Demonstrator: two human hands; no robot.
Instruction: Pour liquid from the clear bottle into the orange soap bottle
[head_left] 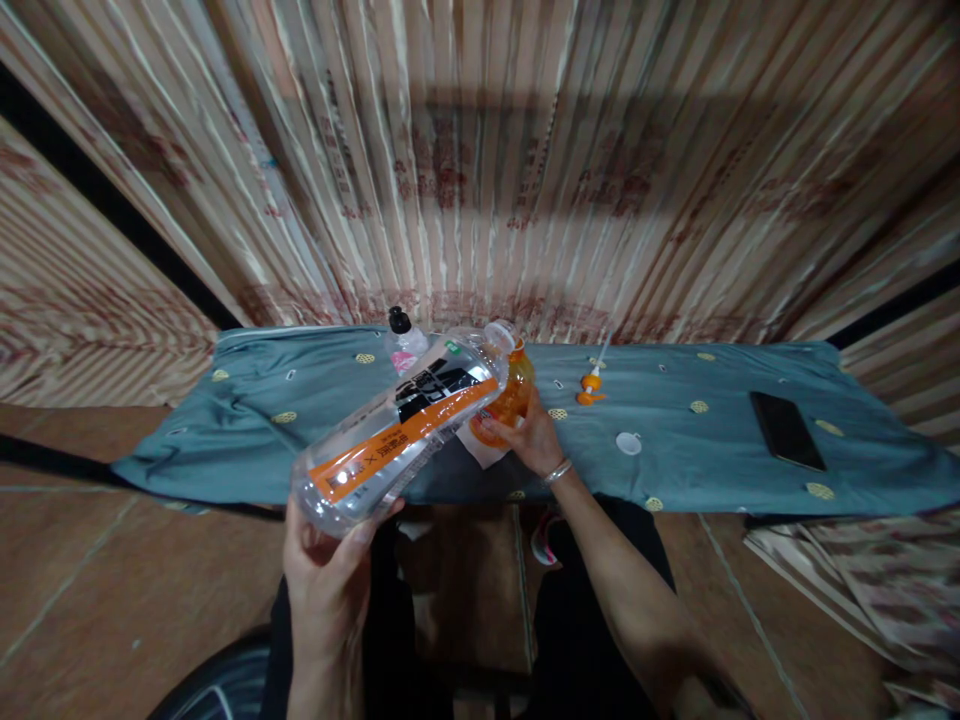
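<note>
Head view, from my end: left hand (326, 575) is wrapped around the base end of a big clear bottle (397, 440), thumb on the near side, the other fingers partly hidden behind it. Label on that bottle is orange and black. It lies tilted across the near edge of the table (675, 385), base low on my left, neck up and to the right, with its mouth right by the mouth of the orange bottle (514, 395). I can't tell whether the two mouths touch, or whether liquid is passing. Right hand (536, 440) is closed around the side of the orange bottle, thumb across the front; silver bracelet (558, 471) on that wrist. Orange bottle is over the table, with a white sheet (484, 450) at its base. Behind the clear bottle I have a small bottle with a black cap (400, 322), partly covered. Right of the orange bottle: orange pump head (592, 388) lying flat, clear tube pointing away from me. White round piece (628, 443) nearer, black phone (787, 430) well apart at right. Tabletop cloth is blue-green with yellow prints; striped curtain (480, 180) behind.
</note>
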